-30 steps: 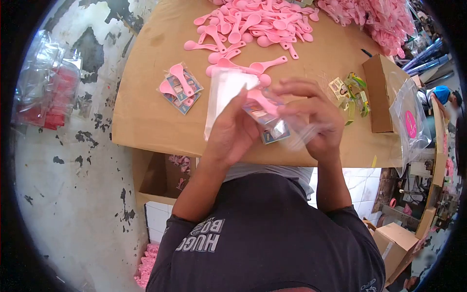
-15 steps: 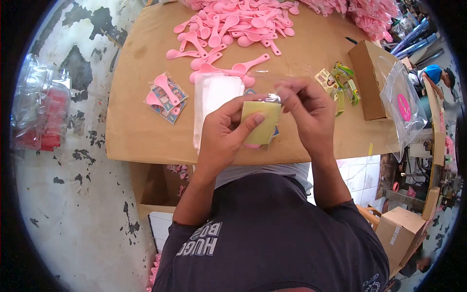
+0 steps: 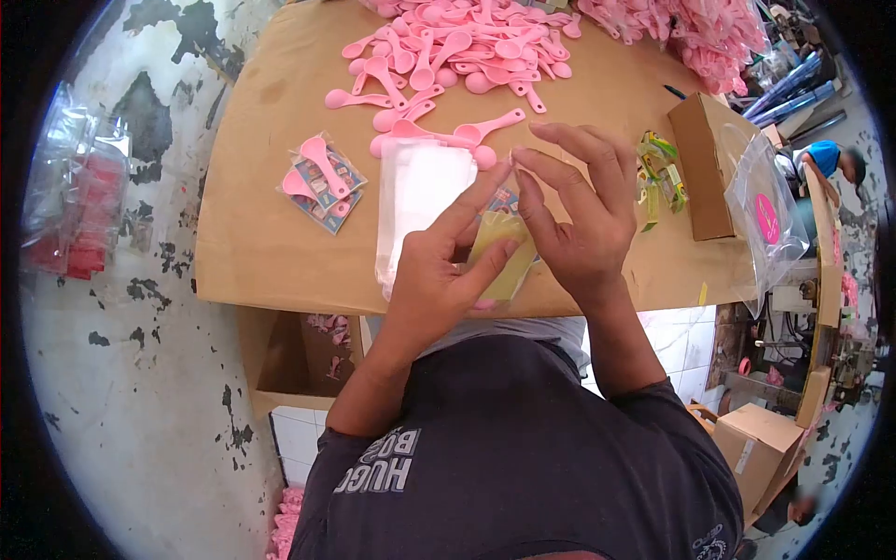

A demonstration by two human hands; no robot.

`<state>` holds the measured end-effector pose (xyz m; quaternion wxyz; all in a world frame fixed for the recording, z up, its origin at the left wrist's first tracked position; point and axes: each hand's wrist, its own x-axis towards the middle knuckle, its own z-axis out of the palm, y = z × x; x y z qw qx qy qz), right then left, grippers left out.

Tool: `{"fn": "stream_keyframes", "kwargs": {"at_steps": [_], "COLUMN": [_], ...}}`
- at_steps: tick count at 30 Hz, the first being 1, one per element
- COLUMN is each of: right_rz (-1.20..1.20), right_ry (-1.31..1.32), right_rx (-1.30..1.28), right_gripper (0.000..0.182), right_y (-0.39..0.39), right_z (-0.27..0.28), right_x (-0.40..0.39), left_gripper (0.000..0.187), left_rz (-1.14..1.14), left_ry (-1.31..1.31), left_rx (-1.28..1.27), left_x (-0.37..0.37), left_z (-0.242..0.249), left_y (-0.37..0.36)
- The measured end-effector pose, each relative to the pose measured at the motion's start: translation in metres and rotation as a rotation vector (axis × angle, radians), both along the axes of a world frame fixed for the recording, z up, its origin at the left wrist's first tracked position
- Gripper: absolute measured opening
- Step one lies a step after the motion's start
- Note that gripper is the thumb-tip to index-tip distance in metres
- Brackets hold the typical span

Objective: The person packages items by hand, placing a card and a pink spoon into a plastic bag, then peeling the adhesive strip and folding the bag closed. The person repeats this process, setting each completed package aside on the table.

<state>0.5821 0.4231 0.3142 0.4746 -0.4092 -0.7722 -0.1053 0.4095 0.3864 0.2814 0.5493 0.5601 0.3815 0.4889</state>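
Observation:
My left hand (image 3: 434,271) holds a clear plastic bag with a pale yellow card (image 3: 501,257) in it, the thumb pressed flat across its front. A bit of pink shows at the card's lower end. My right hand (image 3: 583,205) brings thumb and forefinger together at the bag's upper edge, by the left forefinger's tip; the thin film between them is hard to see. Just left of the hands lies a stack of white-looking clear bags (image 3: 415,201). Beyond it is a heap of pink spoons (image 3: 457,56). Packed spoons with printed cards (image 3: 322,182) lie farther left.
Green-and-yellow printed packaging (image 3: 661,177) lies right of my hands, beside an open cardboard box (image 3: 705,168) with a clear bag (image 3: 765,224) hanging over its edge. Bagged pink items (image 3: 691,33) fill the far right corner. Another person (image 3: 826,163) is at the right.
The right hand has shifted left and up to meet the left forefinger, which now points upward. The yellow card has turned and sits slightly lower in the left hand.

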Motion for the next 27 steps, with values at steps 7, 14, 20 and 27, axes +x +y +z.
{"fn": "stream_keyframes", "kwargs": {"at_steps": [7,14,20,27], "right_rz": [0.028,0.207,0.583,0.433], "right_ry": [0.06,0.969,1.176,0.842], "right_rx": [0.013,-0.273,-0.578,-0.903], "right_gripper": [0.026,0.013,0.01,0.012], "right_y": [0.006,0.015,-0.003,-0.025], "right_z": [-0.007,-0.004,-0.013,-0.016], "right_x": [0.006,0.037,0.065,0.013], "left_gripper": [0.073,0.057,0.03,0.029], "left_rz": [-0.025,-0.104,-0.005,0.028], "left_ry": [0.265,0.035,-0.164,-0.221], "left_rx": [0.1,-0.204,-0.157,-0.132], "left_x": [-0.001,0.001,0.002,0.002], "left_z": [0.011,0.022,0.004,0.004], "left_y": [-0.003,-0.005,0.002,0.005]}}
